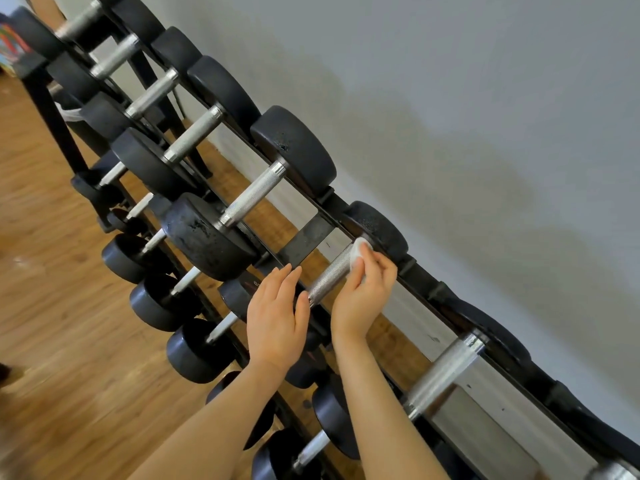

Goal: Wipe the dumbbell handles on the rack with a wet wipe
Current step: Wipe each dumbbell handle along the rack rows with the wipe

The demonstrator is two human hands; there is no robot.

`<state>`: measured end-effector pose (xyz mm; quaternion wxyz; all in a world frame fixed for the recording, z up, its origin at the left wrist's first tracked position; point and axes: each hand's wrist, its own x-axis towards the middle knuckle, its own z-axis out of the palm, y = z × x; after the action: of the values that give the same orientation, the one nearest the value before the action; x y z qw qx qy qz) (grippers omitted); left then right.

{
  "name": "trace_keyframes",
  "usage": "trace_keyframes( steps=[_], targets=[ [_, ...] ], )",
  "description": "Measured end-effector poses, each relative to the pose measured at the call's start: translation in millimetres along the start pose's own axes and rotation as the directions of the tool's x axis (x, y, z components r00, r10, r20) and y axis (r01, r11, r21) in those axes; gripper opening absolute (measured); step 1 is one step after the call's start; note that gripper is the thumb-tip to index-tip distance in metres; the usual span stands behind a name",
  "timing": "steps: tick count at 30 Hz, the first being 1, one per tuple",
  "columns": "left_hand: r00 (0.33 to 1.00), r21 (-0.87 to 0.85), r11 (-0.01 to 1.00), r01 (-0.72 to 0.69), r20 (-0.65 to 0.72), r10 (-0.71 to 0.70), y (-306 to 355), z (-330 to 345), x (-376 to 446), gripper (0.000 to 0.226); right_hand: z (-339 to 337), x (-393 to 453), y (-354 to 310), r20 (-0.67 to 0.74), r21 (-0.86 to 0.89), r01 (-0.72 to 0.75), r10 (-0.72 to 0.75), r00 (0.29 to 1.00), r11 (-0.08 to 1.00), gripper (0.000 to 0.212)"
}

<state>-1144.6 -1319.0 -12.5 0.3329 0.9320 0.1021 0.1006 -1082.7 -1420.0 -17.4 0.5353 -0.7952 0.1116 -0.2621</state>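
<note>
A black rack (306,239) runs diagonally along the wall and carries several black dumbbells with knurled silver handles. My right hand (363,292) pinches a white wet wipe (358,252) against the far end of one handle (330,271), close to its far weight head (379,226). My left hand (277,317) lies flat, fingers together and extended, over the near weight head of that dumbbell, hiding most of it. Neighbouring handles (254,195) (445,372) lie to the left and right on the same top row.
Lower rows hold smaller dumbbells (194,351) with thin white handles. A grey wall (450,116) stands right behind the rack. Wooden floor (62,323) spreads to the left. Something colourful (10,43) sits at the far left edge.
</note>
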Motion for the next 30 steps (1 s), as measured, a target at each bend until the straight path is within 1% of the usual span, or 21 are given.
trace_keyframes(
  steps=[2,4,6,13,18,20,21,24,25,27,29,30],
  targets=[
    [1.0,-0.001,1.0,0.002,-0.001,-0.002,0,0,0,0.057,0,-5,-1,-0.01,0.034,-0.006,0.006,1.0,0.999,0.03],
    [1.0,-0.004,1.0,-0.004,-0.005,0.004,0,1,0,0.056,-2,-19,0,0.015,0.077,0.003,-0.004,1.0,0.997,0.031],
    [1.0,-0.008,1.0,-0.009,-0.008,0.009,0,1,0,0.056,-3,-26,3,0.041,0.082,0.024,-0.028,0.999,0.996,0.032],
    [1.0,-0.002,1.0,-0.012,-0.01,0.012,1,-1,-1,0.056,-7,0,4,0.063,-0.003,0.113,-0.112,0.992,0.994,0.027],
    [1.0,0.001,1.0,-0.004,-0.005,0.004,1,-1,0,0.056,-15,-9,7,0.186,-0.066,0.241,-0.225,0.956,0.968,0.037],
    [1.0,-0.006,1.0,-0.008,-0.006,0.008,1,-1,0,0.056,-18,2,5,0.247,-0.163,0.361,-0.316,0.916,0.918,0.029],
    [1.0,-0.009,1.0,-0.012,-0.009,0.012,1,-1,-1,0.056,-18,10,5,0.294,-0.226,0.445,-0.375,0.879,0.867,0.026],
    [1.0,-0.016,1.0,-0.003,-0.003,0.003,1,-2,-2,0.057,-21,32,9,0.437,-0.338,0.64,-0.488,0.756,0.69,0.032],
    [1.0,-0.015,1.0,0.002,0.001,-0.002,1,-2,-2,0.058,-23,37,12,0.456,-0.347,0.682,-0.52,0.722,0.644,0.035],
    [1.0,-0.011,1.0,0.008,0.007,-0.008,1,-2,-2,0.059,-29,41,16,0.486,-0.334,0.74,-0.566,0.666,0.584,0.037],
    [1.0,-0.009,1.0,0.005,0.007,-0.005,1,-2,-2,0.059,-36,39,21,0.51,-0.291,0.786,-0.607,0.61,0.545,0.031],
    [1.0,-0.01,1.0,0.003,0.004,-0.003,1,-2,-2,0.059,-38,38,23,0.529,-0.273,0.796,-0.608,0.593,0.54,0.03]
  ],
)
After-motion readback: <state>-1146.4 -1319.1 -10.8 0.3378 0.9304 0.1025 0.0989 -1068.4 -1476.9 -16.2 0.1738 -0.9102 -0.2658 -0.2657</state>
